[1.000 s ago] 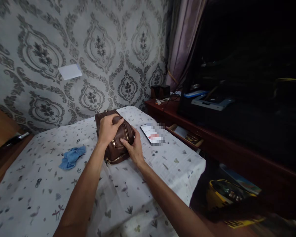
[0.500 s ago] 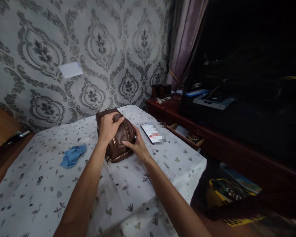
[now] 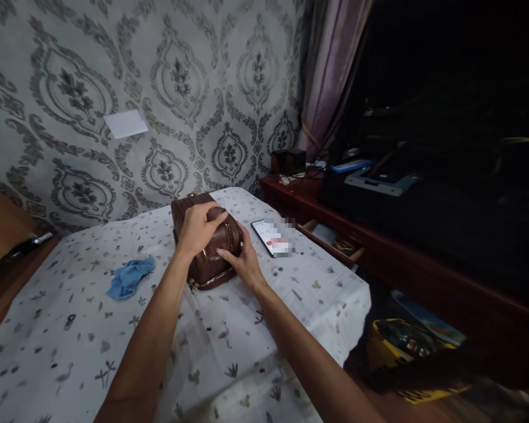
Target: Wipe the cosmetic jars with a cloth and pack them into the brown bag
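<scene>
A brown leather bag point(image 3: 211, 271) with gold-coloured zippers lies on a white patterned cloth point(image 3: 127, 329). Over its top, my left hand point(image 3: 198, 228) is curled with the thumb stretched forward, gripping the leather; its fingertips are partly hidden. My right hand point(image 3: 248, 263) holds the bag's right side, thumb on the front panel and fingers around the edge. Just right of the bag lies a phone point(image 3: 264, 235) with its screen lit, partly blurred out. A crumpled blue cloth point(image 3: 131, 278) rests to the left.
A dark red desk point(image 3: 308, 191) on the right has a partly open drawer point(image 3: 330, 241) beside the cloth's edge. Small black boxes point(image 3: 288, 160) and cables sit on the desk. Below stands a yellow and black bag point(image 3: 379, 346). A patterned wall point(image 3: 167, 88) closes off the back.
My left hand has shifted slightly to the right and down over the top of the bag, its thumb reaching farther forward. My right hand and the bag stay nearly where they were.
</scene>
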The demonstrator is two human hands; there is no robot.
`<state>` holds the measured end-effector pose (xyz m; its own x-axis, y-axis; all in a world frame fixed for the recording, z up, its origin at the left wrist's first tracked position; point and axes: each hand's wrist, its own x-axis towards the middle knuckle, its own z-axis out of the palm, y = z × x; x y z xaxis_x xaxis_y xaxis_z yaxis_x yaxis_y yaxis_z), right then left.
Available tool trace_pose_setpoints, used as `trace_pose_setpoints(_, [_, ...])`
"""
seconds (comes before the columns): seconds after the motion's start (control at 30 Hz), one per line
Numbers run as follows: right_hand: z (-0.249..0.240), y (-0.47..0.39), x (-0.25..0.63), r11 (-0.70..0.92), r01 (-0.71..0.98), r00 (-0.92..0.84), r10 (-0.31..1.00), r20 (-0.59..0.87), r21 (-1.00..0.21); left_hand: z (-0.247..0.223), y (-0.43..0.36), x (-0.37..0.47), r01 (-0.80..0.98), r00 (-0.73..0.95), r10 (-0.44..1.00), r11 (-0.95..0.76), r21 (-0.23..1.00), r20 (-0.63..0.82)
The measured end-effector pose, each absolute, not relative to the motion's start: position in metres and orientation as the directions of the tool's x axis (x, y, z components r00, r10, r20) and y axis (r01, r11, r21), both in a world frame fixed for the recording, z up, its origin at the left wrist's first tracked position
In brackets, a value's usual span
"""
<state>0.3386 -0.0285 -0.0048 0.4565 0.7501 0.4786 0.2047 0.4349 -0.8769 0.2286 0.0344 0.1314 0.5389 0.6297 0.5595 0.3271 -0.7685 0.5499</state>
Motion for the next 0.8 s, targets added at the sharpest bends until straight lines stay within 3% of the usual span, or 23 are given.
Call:
trace_pose_setpoints(0.23, [-0.003,-0.032,0.336,0.402,0.202,0.46,0.766,0.448,-0.893,0.142,0.037,0.212,0.365,0.656,0.571,-0.812,0.455,0.493])
trace_pose_setpoints(0.4, [0.0,-0.033,0.335,0.403,0.214,0.464,0.76,0.455,-0.89,0.157,0.042,0.182,0.576,0.626,0.649,-0.759,0.303,0.433])
trace_pose_setpoints(0.6, [0.0,-0.032,0.335,0.412,0.254,0.455,0.747,0.484,-0.875,0.162,0.039,0.178,0.711,0.507,0.749,-0.643,0.284,0.427])
trace_pose_setpoints(0.8, [0.0,-0.032,0.335,0.407,0.26,0.46,0.745,0.483,-0.876,0.165,0.034,0.182,0.706,0.49,0.772,-0.624,0.336,0.405])
